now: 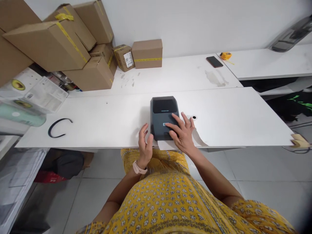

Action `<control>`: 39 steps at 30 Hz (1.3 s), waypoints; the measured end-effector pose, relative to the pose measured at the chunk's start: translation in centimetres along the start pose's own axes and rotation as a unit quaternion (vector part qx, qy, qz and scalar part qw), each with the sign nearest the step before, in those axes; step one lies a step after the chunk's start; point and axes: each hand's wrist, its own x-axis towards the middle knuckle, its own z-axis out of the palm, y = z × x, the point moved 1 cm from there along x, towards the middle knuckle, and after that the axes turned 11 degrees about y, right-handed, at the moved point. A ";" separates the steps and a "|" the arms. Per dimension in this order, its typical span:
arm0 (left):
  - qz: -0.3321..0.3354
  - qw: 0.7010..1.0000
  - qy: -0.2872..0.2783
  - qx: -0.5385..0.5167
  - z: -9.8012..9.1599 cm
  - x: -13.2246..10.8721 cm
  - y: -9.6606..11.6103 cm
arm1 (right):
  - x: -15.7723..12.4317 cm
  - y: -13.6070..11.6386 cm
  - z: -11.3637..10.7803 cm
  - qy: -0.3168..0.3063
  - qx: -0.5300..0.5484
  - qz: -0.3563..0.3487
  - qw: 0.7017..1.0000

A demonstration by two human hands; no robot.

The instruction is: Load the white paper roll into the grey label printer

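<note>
A dark grey label printer (159, 118) sits near the front edge of the white table, with a black window on its far part and a small light-blue button (164, 124) on top. My right hand (182, 131) lies over its right side, fingers spread, and the index fingertip touches the button. Beside the printer's left side is my left hand (145, 144), open with its fingers apart and holding nothing. A white paper strip (168, 145) shows under the printer's near edge. To the right, a small white paper roll (194, 117) stands close to my right fingers, partly hidden.
Cardboard boxes (70, 42) are stacked at the back left, above a mint-green bottle (23, 114). A black headband (52, 128) lies on the table's left. A phone (214, 61) and a yellow tape measure (226, 56) lie at the back right.
</note>
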 end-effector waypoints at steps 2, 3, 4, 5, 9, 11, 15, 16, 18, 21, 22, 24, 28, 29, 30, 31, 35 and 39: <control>-0.016 1.000 -0.016 -0.018 0.5 0.1 0.3 | -0.6 0.4 -0.1 -0.011 0.073 0.031 0.997; -0.029 0.999 -0.019 -0.025 0.7 0.1 0.4 | -1.0 0.7 -0.2 -0.008 0.113 0.057 0.992; -0.043 0.998 -0.021 -0.032 0.9 0.1 0.5 | -1.3 1.0 -0.1 -0.001 0.150 0.090 0.985; -0.055 0.997 -0.024 -0.038 1.0 0.1 0.6 | -1.7 1.3 0.0 0.008 0.181 0.126 0.975; -0.077 0.995 -0.023 -0.058 1.5 0.0 0.6 | -2.8 1.8 1.1 0.010 0.249 0.212 0.945; -0.073 0.995 -0.014 -0.063 1.6 -0.1 0.7 | -3.0 1.7 1.6 0.004 0.248 0.217 0.944; -0.043 0.996 -0.002 -0.075 1.7 0.2 1.1 | -2.4 1.2 1.0 -0.003 0.189 0.183 0.965; -0.032 0.996 0.000 -0.079 1.6 0.5 1.4 | -1.9 1.2 0.7 0.000 0.176 0.170 0.970; -0.004 0.995 0.005 -0.097 1.7 1.7 2.1 | 0.1 1.1 -0.2 0.014 0.158 0.139 0.977; 0.041 0.990 0.018 -0.130 2.1 4.7 3.2 | 4.7 1.0 -1.3 0.039 0.130 0.080 0.988; 0.054 0.990 0.024 -0.130 2.3 5.8 3.5 | 6.5 1.0 -1.5 0.048 0.121 0.065 0.989; 0.062 0.991 0.043 -0.113 2.7 7.9 3.5 | 10.3 1.0 -1.6 0.067 0.123 0.052 0.989; 0.032 0.997 0.047 -0.046 3.5 10.2 1.6 | 17.0 1.4 -1.1 0.085 0.163 0.070 0.980; 0.019 0.999 0.040 -0.023 3.6 10.3 1.0 | 18.3 1.6 -0.9 0.090 0.169 0.076 0.978; 0.006 0.999 0.032 -0.002 3.7 10.2 0.3 | 19.6 1.9 -0.6 0.095 0.173 0.080 0.977; -0.007 1.000 0.024 0.016 3.7 10.1 -0.2 | 20.8 2.3 -0.2 0.099 0.176 0.082 0.976; -0.031 0.998 -0.008 0.058 3.9 9.3 -1.4 | 24.9 4.4 1.6 0.087 0.176 0.095 0.976; -0.040 0.996 -0.035 0.074 4.0 8.8 -1.6 | 26.9 5.4 2.6 0.072 0.144 0.125 0.979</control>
